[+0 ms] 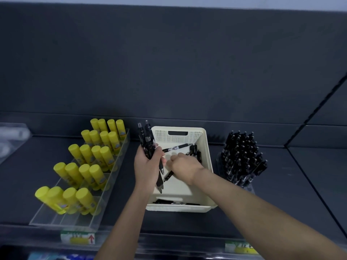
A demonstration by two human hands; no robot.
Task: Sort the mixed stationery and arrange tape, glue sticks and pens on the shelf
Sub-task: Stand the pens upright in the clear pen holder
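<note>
Black pen bundle: long axis near-far, clicker ends toward back of shelf, clenched in fingers of left hand. Right hand inside cream basket; its fingers' grasp cannot be told.

Left hand grips pens; right hand palm-down, fingers blurred

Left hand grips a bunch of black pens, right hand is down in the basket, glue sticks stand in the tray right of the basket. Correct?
Not quite: the head view shows the glue sticks in the tray left of the basket, not right. The left hand does grip the bunch of pens, and the right hand is in the basket.
</note>
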